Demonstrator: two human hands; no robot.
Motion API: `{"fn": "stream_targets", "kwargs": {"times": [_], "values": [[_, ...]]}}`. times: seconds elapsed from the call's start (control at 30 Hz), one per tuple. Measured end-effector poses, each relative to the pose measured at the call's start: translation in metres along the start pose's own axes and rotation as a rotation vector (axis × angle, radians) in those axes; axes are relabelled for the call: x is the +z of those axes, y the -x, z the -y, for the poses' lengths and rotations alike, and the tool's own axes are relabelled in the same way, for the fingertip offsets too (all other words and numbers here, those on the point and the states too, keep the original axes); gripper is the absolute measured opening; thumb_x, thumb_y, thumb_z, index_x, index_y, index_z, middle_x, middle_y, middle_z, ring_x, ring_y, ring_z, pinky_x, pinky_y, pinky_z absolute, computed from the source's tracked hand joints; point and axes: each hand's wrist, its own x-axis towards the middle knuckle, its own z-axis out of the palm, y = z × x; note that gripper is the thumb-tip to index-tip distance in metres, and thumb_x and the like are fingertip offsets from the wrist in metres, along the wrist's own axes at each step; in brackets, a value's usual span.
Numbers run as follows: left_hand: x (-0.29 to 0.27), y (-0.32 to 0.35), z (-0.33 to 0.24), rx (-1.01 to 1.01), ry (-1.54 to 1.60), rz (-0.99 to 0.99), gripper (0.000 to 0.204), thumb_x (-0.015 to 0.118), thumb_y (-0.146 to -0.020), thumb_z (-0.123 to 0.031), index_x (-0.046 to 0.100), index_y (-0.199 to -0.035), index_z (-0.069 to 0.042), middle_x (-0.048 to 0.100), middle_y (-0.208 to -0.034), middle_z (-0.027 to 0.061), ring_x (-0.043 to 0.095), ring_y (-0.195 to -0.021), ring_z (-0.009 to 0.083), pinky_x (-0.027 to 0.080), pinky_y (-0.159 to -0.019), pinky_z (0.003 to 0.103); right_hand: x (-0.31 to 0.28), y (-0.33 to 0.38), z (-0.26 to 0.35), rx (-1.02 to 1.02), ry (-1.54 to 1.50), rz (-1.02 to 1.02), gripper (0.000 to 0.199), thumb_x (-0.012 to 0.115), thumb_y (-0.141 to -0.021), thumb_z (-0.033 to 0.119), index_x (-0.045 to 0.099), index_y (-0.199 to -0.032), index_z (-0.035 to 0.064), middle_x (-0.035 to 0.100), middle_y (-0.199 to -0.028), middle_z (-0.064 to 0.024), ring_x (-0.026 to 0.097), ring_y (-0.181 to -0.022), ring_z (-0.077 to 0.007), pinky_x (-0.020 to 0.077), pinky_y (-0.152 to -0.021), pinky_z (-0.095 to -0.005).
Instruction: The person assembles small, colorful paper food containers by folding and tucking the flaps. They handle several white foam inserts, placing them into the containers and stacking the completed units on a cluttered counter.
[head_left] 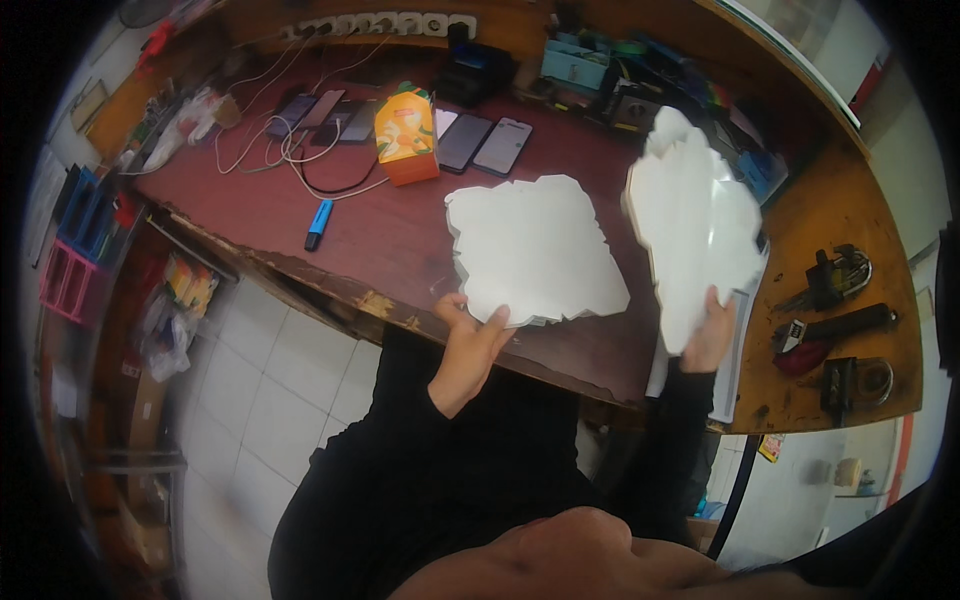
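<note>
My left hand (472,345) grips the near left edge of a flat white slab with a jagged outline (535,250). Its thumb presses on the top face, while the fingertips sit at the slab's corner. This slab lies at or just above the red desktop; which of the two I cannot tell. On the right, a second white jagged slab (685,225) stands tilted in my right hand (708,335), which is closed around its lower edge. That hand's thumb shows on the face and its other fingers are mostly hidden.
Behind the slabs stand an orange box (408,140) and several phones (502,147) with white cables. A blue marker (319,225) lies at the left. Padlocks (840,275) and tools rest on the wooden ledge at right. The desk's front edge is chipped (375,303).
</note>
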Motion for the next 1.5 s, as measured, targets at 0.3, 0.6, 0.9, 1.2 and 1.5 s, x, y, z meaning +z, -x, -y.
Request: {"fn": "stream_targets", "kwargs": {"times": [0.3,0.6,0.9,1.2,1.5], "values": [[-0.050,0.001,-0.056,0.063,-0.930,0.046,0.070,0.070,-0.093,-0.014,0.022,-0.144,-0.004,0.054,-0.128,0.0267,0.059,-0.117,0.0279,0.054,-0.091,0.038,0.056,-0.039,-0.066,0.380,-0.175,0.002,0.038,0.046,-0.100,0.000,0.046,-0.138,-0.0022,0.058,-0.133,-0.0150,0.061,-0.117,-0.0316,0.0518,-0.100,-0.0444],[-0.053,-0.035,-0.016,0.488,-1.341,0.218,0.136,0.097,-0.060,-0.040,0.010,-0.155,0.005,0.000,-0.160,0.0404,0.003,-0.151,0.0525,0.016,-0.123,0.055,0.080,-0.039,-0.101,0.343,0.063,0.015,0.037,0.044,-0.100,-0.004,0.044,-0.137,-0.0036,0.057,-0.133,-0.0187,0.062,-0.118,-0.0332,0.0529,-0.101,-0.0468],[-0.054,-0.039,-0.013,0.504,-1.220,0.192,0.145,0.100,-0.055,-0.032,0.000,-0.153,0.004,0.011,-0.157,0.0384,0.021,-0.146,0.0508,0.027,-0.120,0.053,0.080,-0.042,-0.102,0.405,0.104,0.150,0.038,0.044,-0.100,-0.003,0.044,-0.138,-0.0054,0.056,-0.134,-0.0195,0.061,-0.119,-0.0335,0.0513,-0.103,-0.0470],[-0.075,-0.094,-0.023,0.364,-0.664,0.130,0.097,0.076,-0.089,-0.018,0.003,-0.150,0.002,0.027,-0.154,0.0377,0.024,-0.150,0.0411,0.023,-0.120,0.044,0.091,-0.049,-0.104,0.302,0.248,0.168,0.036,0.047,-0.100,0.000,0.044,-0.136,-0.0048,0.057,-0.132,-0.0184,0.060,-0.118,-0.0305,0.0495,-0.102,-0.0428],[-0.054,-0.068,-0.037,0.396,-1.296,0.199,0.129,0.095,-0.062,-0.042,0.016,-0.152,0.006,0.025,-0.152,0.0401,0.028,-0.145,0.0499,0.027,-0.120,0.049,0.100,-0.046,-0.119,0.160,0.385,0.151,0.033,0.053,-0.099,0.004,0.046,-0.131,-0.0029,0.060,-0.125,-0.0164,0.062,-0.109,-0.0252,0.0481,-0.097,-0.0368]]}}
